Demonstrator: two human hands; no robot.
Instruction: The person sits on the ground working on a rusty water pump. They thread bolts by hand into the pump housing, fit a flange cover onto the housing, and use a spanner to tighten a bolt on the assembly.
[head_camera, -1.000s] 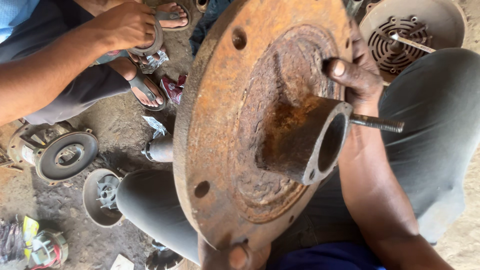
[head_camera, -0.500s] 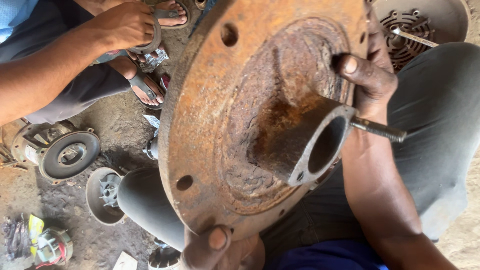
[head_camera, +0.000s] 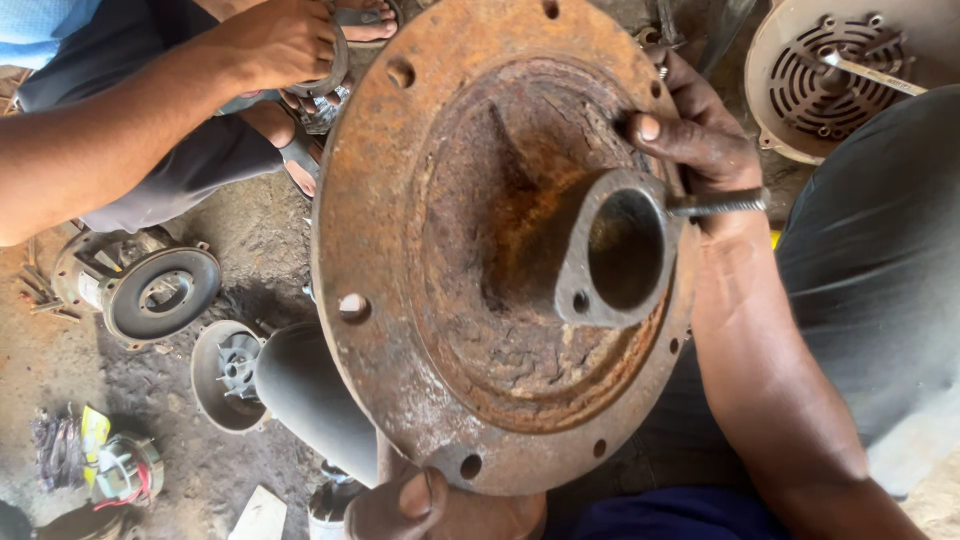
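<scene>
Holding a big rusty round plate (head_camera: 440, 290) up on edge between your knees, you have it face-on to the camera, filling the middle of the view. Your left hand (head_camera: 440, 510) is at the bottom rim, fingers curled shut round the edge, thumb (head_camera: 418, 495) pressed on the front face just beside a bolt hole. Most of that hand is hidden behind the plate. Your right hand (head_camera: 700, 140) is at the upper right of the plate, fingers wrapped round the rim from behind, thumb (head_camera: 650, 128) lying on the rusty face right above the pipe stub (head_camera: 610, 250). The pipe stub sticks out of the plate's centre toward you, open mouth, small flange around it. A threaded bolt (head_camera: 715, 205) pokes out sideways from the flange, touching the heel of your right hand; can't tell if the hand grips it or just rests against it.

Another person's arm (head_camera: 150, 130) reaches in from upper left, its hand (head_camera: 280, 40) closed on a small metal part near a sandalled foot. On the floor (head_camera: 150, 400) to the left lie a dark round motor cover (head_camera: 160, 292), a small bladed wheel in its housing (head_camera: 228, 372), and wire scraps (head_camera: 95, 460). A pale vented fan cover (head_camera: 830, 70) sits upper right, behind your knee.
</scene>
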